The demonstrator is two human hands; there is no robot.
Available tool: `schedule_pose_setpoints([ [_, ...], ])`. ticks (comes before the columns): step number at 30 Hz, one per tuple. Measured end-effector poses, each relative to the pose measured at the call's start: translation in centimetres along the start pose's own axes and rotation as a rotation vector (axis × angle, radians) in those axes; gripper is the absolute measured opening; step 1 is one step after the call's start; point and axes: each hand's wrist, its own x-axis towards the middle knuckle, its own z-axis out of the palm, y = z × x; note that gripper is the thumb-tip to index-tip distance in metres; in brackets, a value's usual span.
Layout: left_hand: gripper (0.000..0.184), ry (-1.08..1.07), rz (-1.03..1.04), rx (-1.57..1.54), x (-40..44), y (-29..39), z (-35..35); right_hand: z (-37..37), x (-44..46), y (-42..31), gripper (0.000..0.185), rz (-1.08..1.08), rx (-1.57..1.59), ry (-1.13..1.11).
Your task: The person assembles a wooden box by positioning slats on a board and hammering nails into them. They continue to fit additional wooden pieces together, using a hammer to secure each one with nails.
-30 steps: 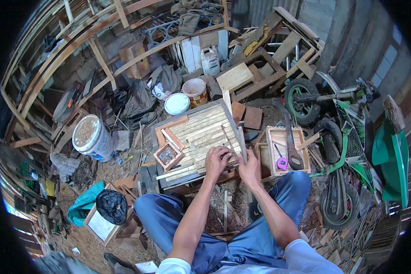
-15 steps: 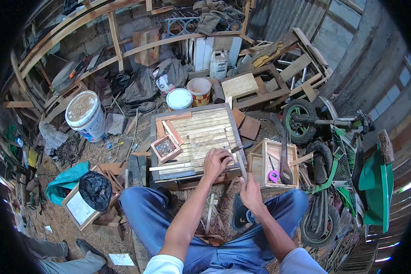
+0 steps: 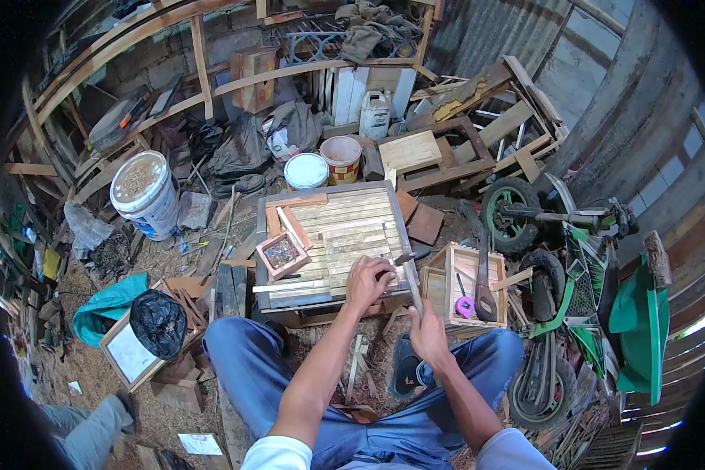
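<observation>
My right hand [image 3: 428,338] is wrapped round the wooden handle of a hammer [image 3: 413,288]. The hammer's head is up at the right edge of a low slatted worktable [image 3: 364,205]. Just left of it my left hand [image 3: 366,283] rests over a square slatted wood panel [image 3: 348,249], its fingers pinched together; whatever is between the fingertips is too small to make out. Narrow wood strips lie by those fingers. On the table's left side sits a small wooden box [image 3: 282,254] of small metal pieces, beside some loose wood strips [image 3: 294,227].
Right of the table stands a wooden crate [image 3: 456,270] with a handsaw [image 3: 484,274] and a pink tape measure [image 3: 464,306]. A small green motorbike [image 3: 560,305] is farther right. Buckets [image 3: 305,171] stand behind the table. Another person's leg [image 3: 94,431] shows at lower left.
The other person's legs at lower left have shifted, and one foot has moved left. My view has tilted slightly. Both my hands and the hammer stay almost in place.
</observation>
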Motion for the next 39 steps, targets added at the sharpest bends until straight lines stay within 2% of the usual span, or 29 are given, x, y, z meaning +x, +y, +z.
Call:
schedule_pose_setpoints([
  [3,0.015,0.013,0.008,0.002,0.0,-0.2,0.2,0.0,-0.5,-1.1,0.030,-0.035,0.065,0.105],
  [6,0.016,0.024,-0.006,0.042,0.0,-0.3,0.5,1.6,0.5,1.4,0.028,-0.017,-0.058,-0.008],
  [12,0.015,0.006,-0.011,0.010,-0.1,-0.1,0.2,-0.1,-0.3,-1.2,0.025,-0.010,0.086,0.087],
  [15,0.014,0.020,-0.010,0.047,0.0,-0.2,0.5,0.9,0.5,0.9,0.025,-0.026,-0.060,-0.005],
  [21,0.015,0.006,0.009,0.015,0.0,-0.1,0.1,-0.1,-0.4,-1.5,0.022,-0.065,0.063,0.113],
  [24,0.014,0.005,0.000,0.036,0.1,-0.1,0.3,0.7,0.5,0.4,0.022,-0.038,-0.089,-0.027],
  [30,0.014,0.028,0.015,0.001,-0.1,-0.2,0.3,0.8,0.2,-0.2,0.022,-0.082,0.031,0.151],
  [33,0.013,0.022,0.006,0.013,-0.1,0.2,0.2,1.1,0.9,1.0,0.021,-0.061,-0.083,0.018],
  [39,0.010,0.048,0.008,0.021,0.0,0.1,0.1,0.2,-0.2,-0.7,0.021,-0.085,0.055,0.157],
])
